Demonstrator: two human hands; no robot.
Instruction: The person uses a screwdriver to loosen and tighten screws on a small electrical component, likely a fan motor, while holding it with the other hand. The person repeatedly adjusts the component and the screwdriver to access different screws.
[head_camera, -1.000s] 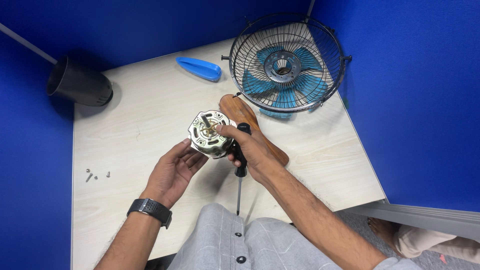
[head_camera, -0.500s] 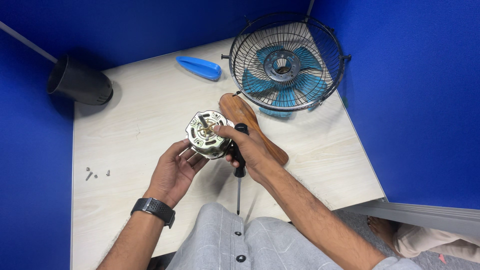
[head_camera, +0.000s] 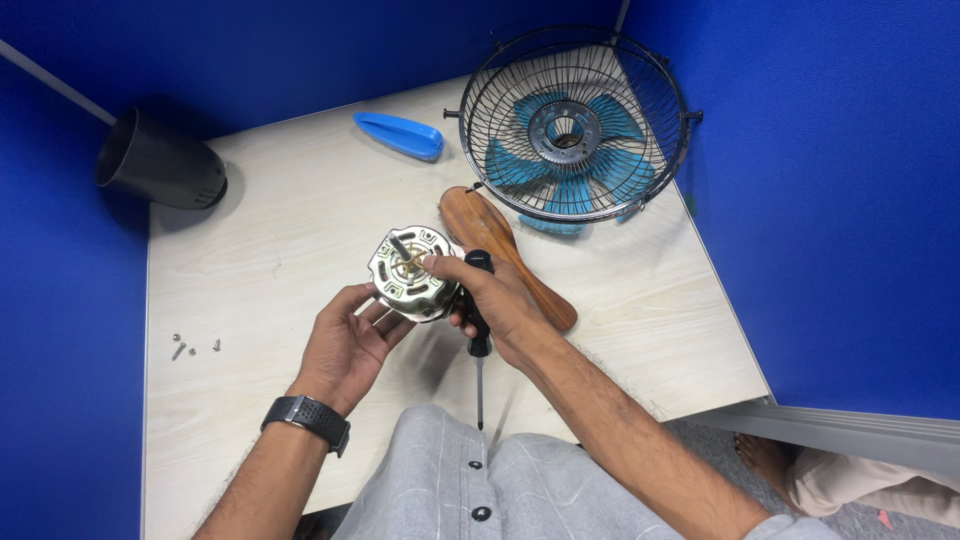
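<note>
A round metal motor (head_camera: 412, 274) sits above the table's near-middle, cupped from below by the left hand (head_camera: 348, 345) with fingers loosely curled. The right hand (head_camera: 497, 300) pinches its top — fingers also closed around a black-handled screwdriver (head_camera: 478, 325). Beyond lie a wooden piece (head_camera: 500, 250), a caged blue fan (head_camera: 572, 125) far right and a blue cover (head_camera: 400, 134).

A pale wood-grain desk (head_camera: 280, 250) fills the cubicle — deep blue partition walls (head_camera: 830, 200) rise behind it and on both its sides. Right of the desk's front corner, grey floor (head_camera: 880, 520) shows below a pale partition rail (head_camera: 860, 425) — lighting even.
</note>
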